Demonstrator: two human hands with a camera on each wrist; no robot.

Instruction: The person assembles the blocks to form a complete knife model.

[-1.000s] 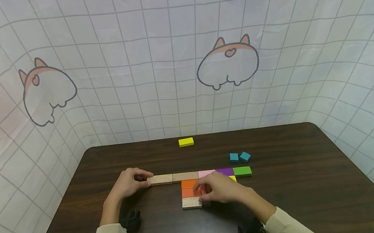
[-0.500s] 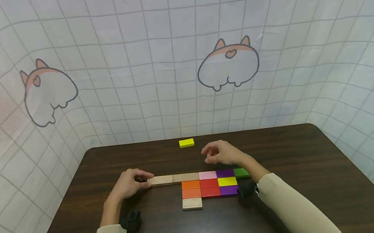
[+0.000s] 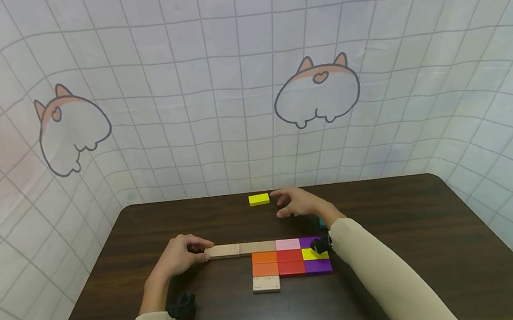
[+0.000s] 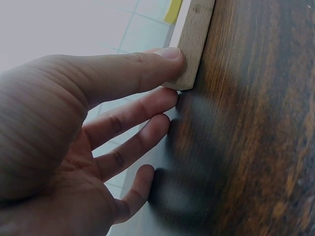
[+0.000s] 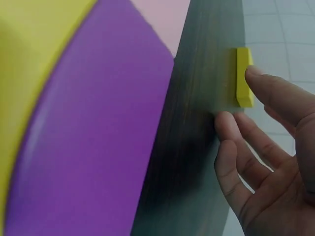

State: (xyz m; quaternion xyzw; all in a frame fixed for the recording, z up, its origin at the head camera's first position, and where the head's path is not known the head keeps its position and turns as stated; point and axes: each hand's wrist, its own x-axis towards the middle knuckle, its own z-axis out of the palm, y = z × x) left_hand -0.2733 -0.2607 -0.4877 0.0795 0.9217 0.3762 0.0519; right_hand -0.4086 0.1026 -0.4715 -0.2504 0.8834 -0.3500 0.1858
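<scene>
At the left end of a row of blocks, my left hand (image 3: 178,254) pinches a plain wooden block (image 3: 223,251). Its thumb lies on the near side of that block in the left wrist view, while the other fingers are spread and touch or nearly touch the table. My right hand (image 3: 298,202) reaches over the far part of the table, fingers apart and holding nothing. Just left of its fingertips lies a loose yellow block (image 3: 259,199); in the right wrist view the yellow block (image 5: 243,78) shows beyond the thumb.
A second wooden block (image 3: 258,247), a pink block (image 3: 287,244) and a purple one continue the row. Orange (image 3: 264,263), red (image 3: 291,262), yellow and purple blocks lie below, plus a wooden block (image 3: 266,284). A blue block (image 3: 322,222) is mostly hidden by my right arm.
My right hand has left the laid-out blocks and moved away from me, up to the loose yellow block. The left hand keeps its grip on the wooden block. The camera has shifted slightly.
</scene>
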